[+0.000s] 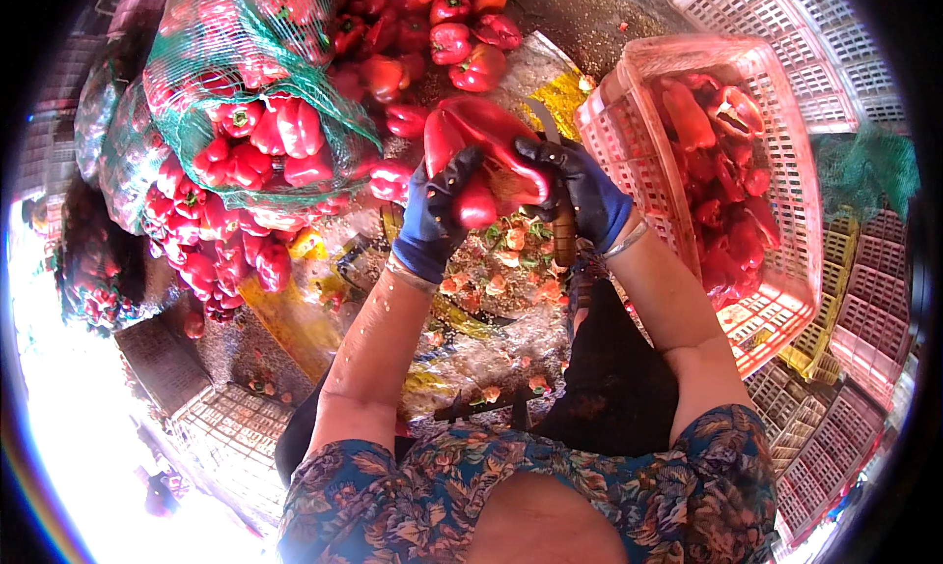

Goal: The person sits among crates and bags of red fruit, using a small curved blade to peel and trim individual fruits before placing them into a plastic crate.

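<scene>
In front of me, my left hand (439,215), in a blue glove with dark fingers, grips a large red bell pepper (460,122) that is split open. My right hand (586,193), gloved the same way, holds a knife; its curved blade (541,118) points up past the fingers, and its brown handle (564,238) comes out below the palm. The right fingertips also touch the pepper's right edge. Pale seeds show inside the pepper.
A pink plastic crate (703,48) of opened peppers stands at the right. Whole peppers (228,259) spill from a green mesh sack (246,58) at the left, with more at the back. Cut cores (495,285) and seeds litter the sheet below my hands. Stacked crates (869,279) line the far right.
</scene>
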Demonstrator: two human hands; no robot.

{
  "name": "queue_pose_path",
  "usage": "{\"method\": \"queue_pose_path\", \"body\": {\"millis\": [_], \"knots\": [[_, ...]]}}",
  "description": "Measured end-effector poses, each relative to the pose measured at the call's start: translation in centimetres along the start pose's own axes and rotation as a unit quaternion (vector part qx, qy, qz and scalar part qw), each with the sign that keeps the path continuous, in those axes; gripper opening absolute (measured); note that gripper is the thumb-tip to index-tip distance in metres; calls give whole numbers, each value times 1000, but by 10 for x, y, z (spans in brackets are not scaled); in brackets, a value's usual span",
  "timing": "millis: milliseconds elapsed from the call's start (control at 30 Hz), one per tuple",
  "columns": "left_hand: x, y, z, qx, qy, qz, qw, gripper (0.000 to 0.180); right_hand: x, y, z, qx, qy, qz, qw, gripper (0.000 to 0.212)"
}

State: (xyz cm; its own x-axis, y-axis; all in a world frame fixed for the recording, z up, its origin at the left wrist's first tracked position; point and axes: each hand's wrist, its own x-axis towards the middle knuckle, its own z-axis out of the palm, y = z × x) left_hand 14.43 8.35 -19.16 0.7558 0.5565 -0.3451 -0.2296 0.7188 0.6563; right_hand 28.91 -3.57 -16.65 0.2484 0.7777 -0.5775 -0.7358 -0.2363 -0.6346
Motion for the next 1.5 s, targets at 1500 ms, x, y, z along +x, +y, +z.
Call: {"method": "queue_pose_path", "body": {"millis": [1500], "knots": [[-8, -9, 35, 265, -124, 122, 948, 50, -28, -13, 1, -248, 78, -208, 943, 20]]}}
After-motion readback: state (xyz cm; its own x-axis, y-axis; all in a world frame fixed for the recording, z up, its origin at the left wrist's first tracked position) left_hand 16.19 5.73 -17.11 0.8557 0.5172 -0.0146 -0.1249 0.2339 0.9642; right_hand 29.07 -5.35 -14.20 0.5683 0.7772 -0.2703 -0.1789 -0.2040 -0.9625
